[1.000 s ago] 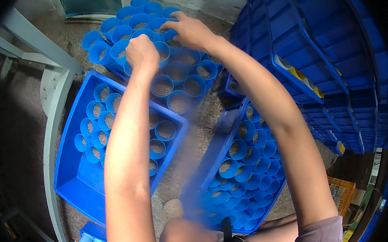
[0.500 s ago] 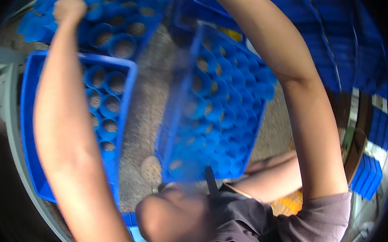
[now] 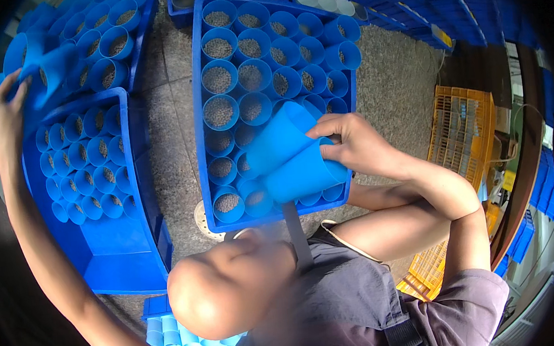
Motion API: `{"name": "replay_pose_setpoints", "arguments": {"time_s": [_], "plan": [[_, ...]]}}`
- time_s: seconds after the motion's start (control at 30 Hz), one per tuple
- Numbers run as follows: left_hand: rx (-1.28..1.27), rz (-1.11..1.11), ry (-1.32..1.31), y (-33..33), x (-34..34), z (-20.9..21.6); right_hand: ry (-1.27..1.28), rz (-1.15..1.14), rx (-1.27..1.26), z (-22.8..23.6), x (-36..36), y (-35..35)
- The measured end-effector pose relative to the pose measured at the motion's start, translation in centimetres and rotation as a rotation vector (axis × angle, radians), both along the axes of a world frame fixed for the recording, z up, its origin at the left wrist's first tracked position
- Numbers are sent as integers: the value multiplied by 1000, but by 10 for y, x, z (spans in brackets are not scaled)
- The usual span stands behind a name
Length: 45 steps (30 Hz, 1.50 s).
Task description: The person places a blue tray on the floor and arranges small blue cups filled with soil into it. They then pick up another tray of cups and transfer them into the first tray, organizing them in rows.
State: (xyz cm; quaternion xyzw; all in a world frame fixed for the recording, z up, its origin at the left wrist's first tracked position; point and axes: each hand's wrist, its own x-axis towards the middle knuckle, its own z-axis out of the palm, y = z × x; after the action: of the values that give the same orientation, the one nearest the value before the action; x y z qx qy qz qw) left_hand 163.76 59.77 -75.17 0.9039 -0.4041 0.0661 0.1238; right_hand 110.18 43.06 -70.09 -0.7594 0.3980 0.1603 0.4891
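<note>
Blue tapered cups (image 3: 278, 137), two, tilt left of right hand (image 3: 360, 143), rims clamped in its fingers. Left hand (image 3: 7, 116) pinches blurred cups (image 3: 57, 74).

likely workshop or storeroom: bare concrete-like floor (image 3: 388, 69), ribbed blue bins (image 3: 400, 3) stacked beyond the right hand (image 3: 355, 143), orange crates (image 3: 457, 125) right of it, rows of pellet-filled blue cups (image 3: 218, 33) left of it.

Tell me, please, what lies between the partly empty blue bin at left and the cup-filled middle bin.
In the head view, grey floor lies between them, with part of a pale, perforated shoe beside the middle bin.
</note>
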Motion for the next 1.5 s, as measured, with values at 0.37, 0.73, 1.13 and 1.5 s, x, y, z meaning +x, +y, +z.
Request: {"name": "replay_pose_setpoints", "arguments": {"time_s": [0.37, 0.73, 1.13, 1.5], "plan": [[40, -627, 1134, 18, -270, 47, -8, -282, -533, -84, -53, 78], [6, -709, 993, 8, -330, -33, 22, -262, -591, -81, -55, 92], [341, -672, 775, 9, -370, -59, 156, 14, -587, -90, -48, 85], [329, -786, 642, 7, -368, -61, 265, 381, -376, -57, -62, 132]]}}
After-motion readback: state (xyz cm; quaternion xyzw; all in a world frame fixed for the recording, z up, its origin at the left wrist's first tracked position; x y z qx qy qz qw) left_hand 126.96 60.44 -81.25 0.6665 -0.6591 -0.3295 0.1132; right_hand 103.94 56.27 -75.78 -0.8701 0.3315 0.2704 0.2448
